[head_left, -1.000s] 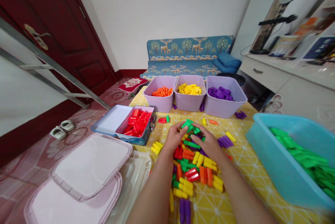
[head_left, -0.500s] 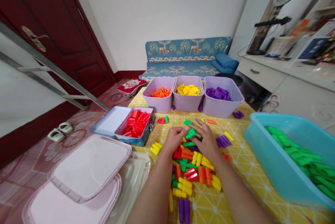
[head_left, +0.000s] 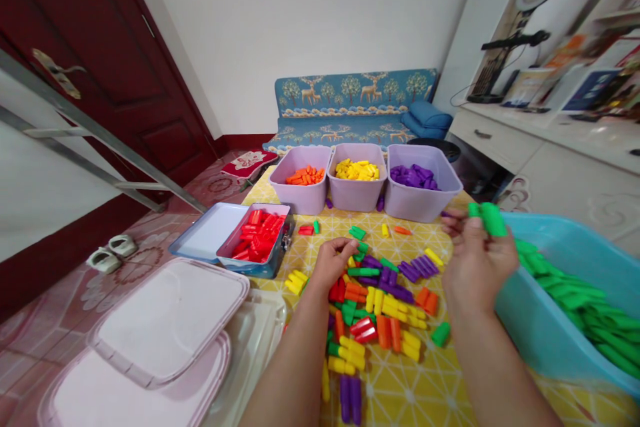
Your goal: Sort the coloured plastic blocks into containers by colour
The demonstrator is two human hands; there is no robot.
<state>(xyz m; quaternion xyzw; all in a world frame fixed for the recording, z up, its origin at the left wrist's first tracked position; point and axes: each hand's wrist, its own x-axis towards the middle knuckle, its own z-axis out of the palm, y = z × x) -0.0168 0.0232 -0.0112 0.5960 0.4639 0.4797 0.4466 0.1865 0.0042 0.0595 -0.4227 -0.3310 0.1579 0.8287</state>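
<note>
**Right hand (head_left: 477, 264) pinching a green plastic peg (head_left: 493, 219) above a blue tub (head_left: 545, 294)**
The peg is gripped between thumb and fingertips. The curled left hand (head_left: 331, 264) is resting beside scattered coloured pegs (head_left: 370, 310), whether gripping anything cannot be told. A yellow patterned tablecloth (head_left: 415, 374) is covering the table, three lilac bins (head_left: 357, 177) are standing far, and a deer-print sofa (head_left: 350, 97) is sitting beyond.

The left hand (head_left: 333, 264) sits low, palm down, its fingers loosely curled and pointing forward. The right hand (head_left: 477, 264) is raised higher and well apart from it, its fingertips pinched together against the thumb. The bare left forearm (head_left: 285, 374) and right forearm (head_left: 500, 360) slant in from the bottom of the view.
</note>
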